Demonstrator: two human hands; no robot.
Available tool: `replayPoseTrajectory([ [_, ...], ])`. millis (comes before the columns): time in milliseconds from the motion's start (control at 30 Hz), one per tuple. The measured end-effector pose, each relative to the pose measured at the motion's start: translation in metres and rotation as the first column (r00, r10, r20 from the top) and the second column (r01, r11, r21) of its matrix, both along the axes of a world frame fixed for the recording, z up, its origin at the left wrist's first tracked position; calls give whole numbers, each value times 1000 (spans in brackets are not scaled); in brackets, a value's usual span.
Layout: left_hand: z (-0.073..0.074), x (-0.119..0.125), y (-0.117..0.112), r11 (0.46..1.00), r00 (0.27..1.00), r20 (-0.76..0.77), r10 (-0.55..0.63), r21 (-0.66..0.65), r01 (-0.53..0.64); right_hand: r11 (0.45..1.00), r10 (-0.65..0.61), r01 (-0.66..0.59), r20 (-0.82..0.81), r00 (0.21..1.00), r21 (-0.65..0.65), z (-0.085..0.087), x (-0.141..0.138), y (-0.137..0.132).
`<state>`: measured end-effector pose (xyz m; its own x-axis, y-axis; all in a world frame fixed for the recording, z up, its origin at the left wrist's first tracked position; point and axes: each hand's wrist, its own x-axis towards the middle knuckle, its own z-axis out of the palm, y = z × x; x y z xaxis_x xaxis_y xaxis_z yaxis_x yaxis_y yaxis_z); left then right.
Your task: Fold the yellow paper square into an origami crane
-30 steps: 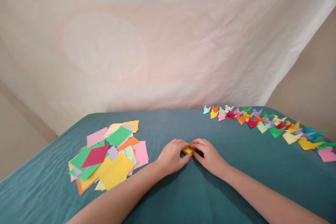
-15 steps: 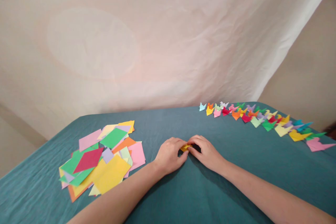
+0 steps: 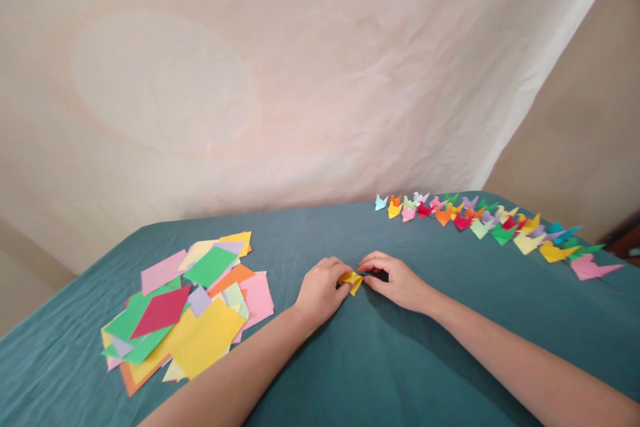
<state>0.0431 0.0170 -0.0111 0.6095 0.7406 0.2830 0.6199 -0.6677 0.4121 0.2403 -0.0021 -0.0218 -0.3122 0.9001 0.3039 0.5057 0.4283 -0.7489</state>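
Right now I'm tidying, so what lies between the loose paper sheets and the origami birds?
In the head view, left to right: the left hand, the folded yellow paper and the right hand.

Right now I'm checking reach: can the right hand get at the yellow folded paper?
Probably yes: the right hand is close beside the yellow folded paper in the left hand, with nothing visibly between.

pale hanging cloth (image 3: 320, 80) behind a teal tablecloth (image 3: 310, 380)
faint oval (image 3: 163, 77) on the cloth at upper left, beige wall (image 3: 575, 140) at upper right, dark brown object (image 3: 626, 240) cut off at the right edge
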Motion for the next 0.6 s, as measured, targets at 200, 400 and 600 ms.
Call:
replayPoseTrajectory([
  [200, -3, 3, 0, 999, 1000, -5, 2, 46, -2, 1000, 6, -7, 29, 1000, 19, 0, -1, 0],
  [400, -3, 3, 1, 990, 996, -62, -59, 122, 67, 999, -2, 0, 47, 999, 42, -8, -2, 2],
  [600, 2, 8, 1, 958, 951, -308, -38, 260, 123, 999, -7, 5, 46, 999, 54, -9, -2, 3],
])
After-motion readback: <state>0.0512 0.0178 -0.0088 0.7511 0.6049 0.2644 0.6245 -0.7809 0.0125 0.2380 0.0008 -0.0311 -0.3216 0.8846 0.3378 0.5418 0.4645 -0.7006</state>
